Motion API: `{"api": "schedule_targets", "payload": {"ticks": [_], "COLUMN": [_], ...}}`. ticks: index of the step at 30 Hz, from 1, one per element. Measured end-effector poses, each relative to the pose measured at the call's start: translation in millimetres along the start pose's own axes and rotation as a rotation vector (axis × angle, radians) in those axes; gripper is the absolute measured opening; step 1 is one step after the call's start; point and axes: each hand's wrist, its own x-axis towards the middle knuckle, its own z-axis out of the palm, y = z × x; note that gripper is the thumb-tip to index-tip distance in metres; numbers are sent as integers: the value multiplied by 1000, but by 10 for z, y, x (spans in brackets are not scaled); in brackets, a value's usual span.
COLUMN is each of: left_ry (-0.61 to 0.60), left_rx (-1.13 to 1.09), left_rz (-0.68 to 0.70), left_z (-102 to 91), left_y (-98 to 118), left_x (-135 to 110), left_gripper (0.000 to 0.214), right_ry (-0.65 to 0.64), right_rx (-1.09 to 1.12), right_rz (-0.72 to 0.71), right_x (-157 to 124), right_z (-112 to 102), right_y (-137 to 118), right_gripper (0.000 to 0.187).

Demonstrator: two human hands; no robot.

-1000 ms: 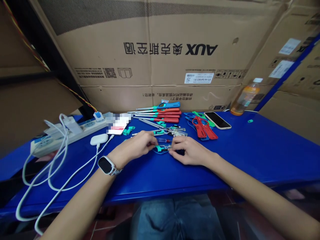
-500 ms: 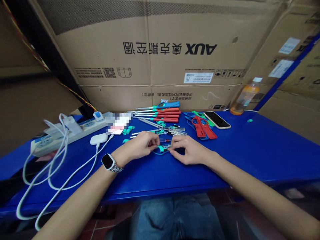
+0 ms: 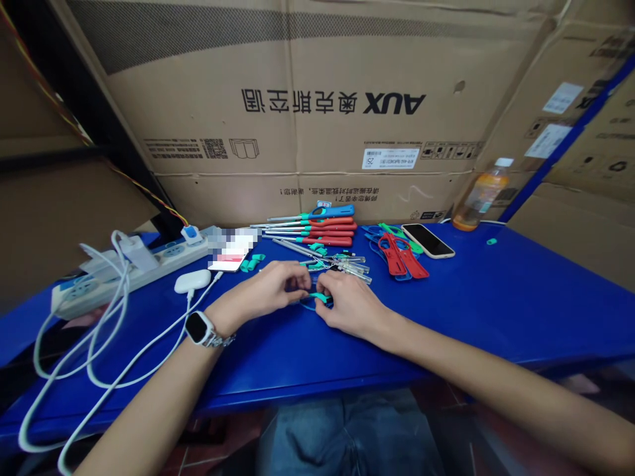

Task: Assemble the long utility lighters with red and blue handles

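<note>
My left hand [image 3: 280, 287], with a watch on the wrist, curls its thumb and fingers at the left end of a blue lighter handle half [image 3: 308, 307] lying low on the table. My right hand [image 3: 354, 307] is closed around a small green trigger piece [image 3: 320, 297] over that handle half. The fingers hide most of the assembly. Just beyond my hands lie clear fuel tanks [image 3: 354, 266] with thin wires and metal lighter tubes [image 3: 295, 247]. Farther back is a row of long-nose lighters with red handles [image 3: 330, 231] and one blue-handled lighter [image 3: 332, 211].
Red handle shells [image 3: 397, 254] lie over blue and green ones at right, beside a phone [image 3: 427, 240] and a drink bottle [image 3: 481, 198]. Loose green pieces [image 3: 253, 262], a white charging case [image 3: 192, 281], cables and a power strip [image 3: 163, 258] occupy the left. Cardboard [image 3: 337, 145] walls the back.
My right hand has moved left over the green piece and covers more of it. My left hand has moved slightly left. The whole view has shifted a little.
</note>
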Motion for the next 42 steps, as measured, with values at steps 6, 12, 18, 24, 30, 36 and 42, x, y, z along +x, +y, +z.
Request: {"api": "schedule_targets", "payload": {"ticks": [6,12,18,24,30,36,42], "left_ry": [-82,-110,-139,-151,-153,-146,-17], "left_rx": [75,133,151,156,146,68,62], "left_rz": [57,115,90,91,72,16,-72], "left_z": [48,121,80,86,84,91,19], "left_y": [-52,-107,-64,-63,-67,-77,17], "left_x": [-69,-30,-19,-18,-19,-9,-33], "left_gripper": [8,11,13,13,12,10,35], "right_ry": [9,-30,-93,-111,-148,-63,112], "right_rx": [49,-7,-113,-154,-104,20,217], "right_rz": [8,6,-12,4,-57,-37,-14], "right_x": [-28,2,44,53,30,-53,-102], "right_z": [26,-8,-76,-91,-151,-104,-242], "right_y": [8,0,-27,-36,42,92,244], "right_gripper": [6,6,5,7,7,10,14]}}
